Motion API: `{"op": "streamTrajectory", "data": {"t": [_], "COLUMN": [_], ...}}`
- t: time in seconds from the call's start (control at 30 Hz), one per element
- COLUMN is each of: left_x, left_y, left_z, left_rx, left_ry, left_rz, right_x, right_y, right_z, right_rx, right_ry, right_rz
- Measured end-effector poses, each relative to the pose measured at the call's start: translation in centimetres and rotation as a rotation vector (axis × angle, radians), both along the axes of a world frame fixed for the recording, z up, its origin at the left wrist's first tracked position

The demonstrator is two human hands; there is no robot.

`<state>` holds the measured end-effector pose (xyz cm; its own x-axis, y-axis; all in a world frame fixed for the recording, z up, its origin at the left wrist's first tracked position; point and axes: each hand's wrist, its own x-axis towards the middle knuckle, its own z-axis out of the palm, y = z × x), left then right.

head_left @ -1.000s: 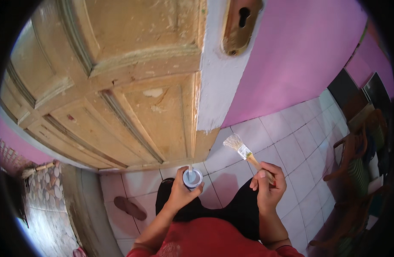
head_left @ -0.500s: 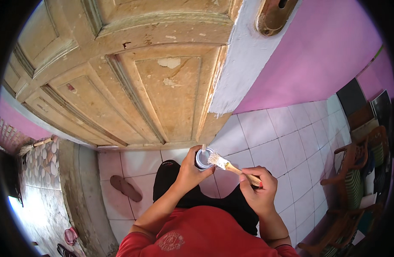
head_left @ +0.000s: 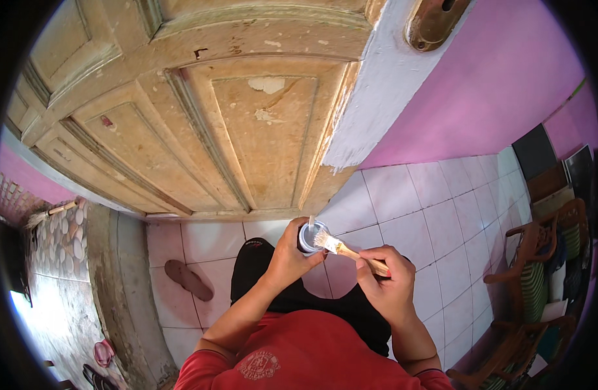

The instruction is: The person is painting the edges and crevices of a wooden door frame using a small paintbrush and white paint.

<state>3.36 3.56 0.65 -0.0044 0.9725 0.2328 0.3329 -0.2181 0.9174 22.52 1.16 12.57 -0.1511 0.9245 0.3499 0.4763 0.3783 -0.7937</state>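
Observation:
My left hand (head_left: 289, 260) is wrapped round a small round paint container (head_left: 305, 246) above my lap. A pale flat stick (head_left: 311, 221) stands at its far rim. My right hand (head_left: 388, 283) grips the wooden handle of a paintbrush (head_left: 351, 251). Its pale bristles point left and reach over the container's rim; whether they touch the paint cannot be made out. Beyond my hands stands a worn yellow-brown panelled door (head_left: 263, 143). The door's right-hand strip carries pale grey-white paint (head_left: 370, 107) with a ragged lower end, above bare wood.
A brass lock plate (head_left: 435, 25) sits high on the painted strip. One brown sandal (head_left: 188, 281) lies on the white floor tiles (head_left: 412, 195) to the left. Wooden chairs (head_left: 529, 260) line the right side. At left runs a rough concrete ledge (head_left: 127, 286), near a broom (head_left: 49, 213).
My right hand has shifted slightly left and up with the brush, bringing the bristles further over the container. The view has shifted a little, so the door sits slightly further right.

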Motion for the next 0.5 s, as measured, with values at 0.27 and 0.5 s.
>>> {"op": "streamTrajectory", "data": {"t": [0.27, 0.5], "left_x": [-0.07, 0.02], "left_y": [-0.01, 0.23], "left_z": [-0.36, -0.22], "left_rx": [-0.007, 0.026], "left_ry": [-0.04, -0.023], "left_rz": [-0.019, -0.002], "right_x": [-0.49, 0.27], "right_y": [0.39, 0.49], "right_z": [-0.47, -0.63], "right_rx": [-0.118, -0.044], "right_ry": [-0.029, 0.035], "right_rz": [-0.003, -0.05]}}
